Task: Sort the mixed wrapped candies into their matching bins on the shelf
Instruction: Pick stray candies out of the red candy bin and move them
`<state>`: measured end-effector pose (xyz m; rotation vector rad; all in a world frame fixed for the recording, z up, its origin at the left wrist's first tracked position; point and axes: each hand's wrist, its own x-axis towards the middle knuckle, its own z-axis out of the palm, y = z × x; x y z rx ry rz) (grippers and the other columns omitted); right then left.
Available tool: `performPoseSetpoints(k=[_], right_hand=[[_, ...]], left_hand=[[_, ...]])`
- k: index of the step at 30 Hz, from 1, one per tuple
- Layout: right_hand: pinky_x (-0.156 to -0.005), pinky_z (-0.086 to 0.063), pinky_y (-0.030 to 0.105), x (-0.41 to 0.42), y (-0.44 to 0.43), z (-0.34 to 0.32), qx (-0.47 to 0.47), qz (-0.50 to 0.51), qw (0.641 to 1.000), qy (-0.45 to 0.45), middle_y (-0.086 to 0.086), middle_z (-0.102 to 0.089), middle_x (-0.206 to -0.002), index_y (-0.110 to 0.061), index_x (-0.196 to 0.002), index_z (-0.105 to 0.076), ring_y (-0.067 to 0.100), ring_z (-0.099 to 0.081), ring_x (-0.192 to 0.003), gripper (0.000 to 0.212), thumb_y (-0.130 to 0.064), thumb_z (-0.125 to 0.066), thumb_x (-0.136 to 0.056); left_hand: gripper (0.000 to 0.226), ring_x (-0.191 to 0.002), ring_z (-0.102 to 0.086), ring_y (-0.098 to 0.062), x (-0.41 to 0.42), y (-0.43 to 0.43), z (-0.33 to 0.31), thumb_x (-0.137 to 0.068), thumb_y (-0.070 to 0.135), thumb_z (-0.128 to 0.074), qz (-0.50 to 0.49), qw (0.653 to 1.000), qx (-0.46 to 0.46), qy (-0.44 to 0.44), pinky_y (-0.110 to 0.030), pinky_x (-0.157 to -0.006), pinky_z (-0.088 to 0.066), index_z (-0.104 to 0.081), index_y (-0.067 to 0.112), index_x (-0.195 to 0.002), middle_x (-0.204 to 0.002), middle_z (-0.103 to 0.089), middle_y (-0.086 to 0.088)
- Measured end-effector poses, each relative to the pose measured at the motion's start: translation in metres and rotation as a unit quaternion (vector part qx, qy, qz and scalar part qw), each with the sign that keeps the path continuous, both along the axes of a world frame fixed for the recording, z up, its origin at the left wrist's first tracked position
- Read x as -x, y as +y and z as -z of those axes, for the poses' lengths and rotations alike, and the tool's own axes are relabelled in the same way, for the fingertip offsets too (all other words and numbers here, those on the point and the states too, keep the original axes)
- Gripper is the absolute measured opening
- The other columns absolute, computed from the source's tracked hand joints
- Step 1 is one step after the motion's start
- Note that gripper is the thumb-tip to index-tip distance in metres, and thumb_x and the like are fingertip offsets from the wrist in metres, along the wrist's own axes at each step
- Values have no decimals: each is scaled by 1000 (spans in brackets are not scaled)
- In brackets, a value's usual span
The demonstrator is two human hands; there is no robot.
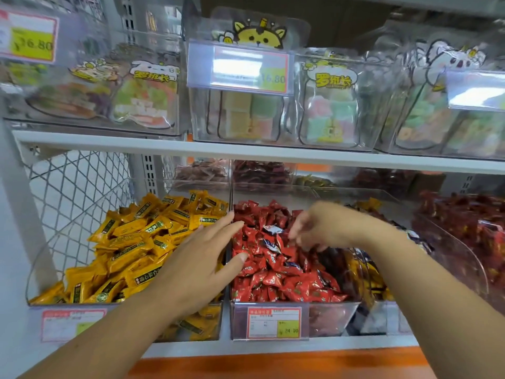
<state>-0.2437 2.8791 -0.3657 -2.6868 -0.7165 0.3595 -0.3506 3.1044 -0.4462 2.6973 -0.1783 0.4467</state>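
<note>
The left hand [207, 250] is resting flat, released, at the red bin's [333, 321] left edge. The right hand [322, 228] is reaching in with curled fingers, and I cannot tell if it is grasping anything. It should be pinching only the blue candy [273, 229].

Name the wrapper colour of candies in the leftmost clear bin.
Golden-yellow wrapped candies; head view shows best.

You faced a white shelf board [246, 153], wire mesh panel [76, 181] closing its left end, perforated upright [149, 172] behind, clear boxes [202, 116] of bagged sweets [332, 105] above, price tag [250, 69] on one front, orange strip [273, 363] along the bottom edge, bright even light.
</note>
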Motion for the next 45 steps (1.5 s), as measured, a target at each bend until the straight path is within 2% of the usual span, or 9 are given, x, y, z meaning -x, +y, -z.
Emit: performPoseSetpoints(k=[3,7,11,19,24,29,36,41,45], right_hand=[[-101,-36,27,4,11,24,87,-18,996,1,-5,-48,-142,-33,-138,-47,17,-49,-126,55,-34,-68,-87],[-107,-36,31,1,21,44,47,-9,999,-17,0,-41,-150,-38,-139,-45,21,-43,-133,58,-47,-67,-85],[-99,-42,31,2,17,21,100,-7,991,-91,-6,-52,-139,-34,-133,-53,17,-52,-122,55,-49,-69,-82],[-60,-42,18,-6,33,42,-85,15,992,-90,-6,-66,-88,-25,-103,-69,9,-61,-74,16,-19,-64,-89],[-58,-42,22,-18,31,34,-79,37,990,-114,5,-67,-110,-23,-118,-63,11,-54,-65,26,-18,-52,-96],[-86,-40,21,-21,47,61,-38,17,990,-135,3,-60,-125,-18,-118,-62,19,-57,-110,28,-15,-63,-90],[-50,-37,17,-15,9,13,-120,68,979,-151,-1,-59,-78,-15,-119,-61,8,-49,-60,24,-18,-54,-97],[-66,-43,28,-17,-58,-6,-137,165,950,-226,14,-66,-100,-12,-125,-60,24,-58,-78,30,-13,-54,-95],[-87,-42,25,-9,-84,4,-69,179,961,-199,6,-58,-134,-21,-139,-50,23,-55,-120,47,-23,-60,-94]], left_hand=[[68,-140,3,9,1,0,-1,-84,73,-17,1,1000,-7,-7,-26,-119,-3,-8,50,-148,-153,8,32],[61,-135,4,14,2,-1,-2,-91,65,-25,9,1000,-6,-15,-19,-113,2,-10,49,-148,-154,6,31],[58,-137,2,12,1,0,-2,-94,62,-29,12,1000,-5,-23,-20,-113,1,-13,48,-148,-154,5,31],[59,-136,3,13,2,0,-2,-94,62,-31,16,1000,-1,-24,-20,-114,2,-10,48,-148,-152,8,32],[60,-138,4,11,2,-1,-4,-95,60,-32,14,1000,1,-27,-21,-115,3,-9,46,-149,-153,7,30],[61,-135,5,14,1,0,-4,-95,60,-32,15,999,6,-27,-20,-114,3,-8,47,-149,-152,7,32],[67,-140,1,9,1,2,-1,-87,73,-21,12,1000,5,-26,-22,-115,0,-8,48,-148,-153,7,31],[63,-139,0,9,2,-1,-2,-91,66,-27,4,1000,5,-26,-22,-115,-1,-10,47,-148,-154,6,30],[64,-139,0,9,4,-2,-3,-90,66,-27,1,1000,6,-20,-22,-113,-1,-10,47,-149,-154,6,29]])
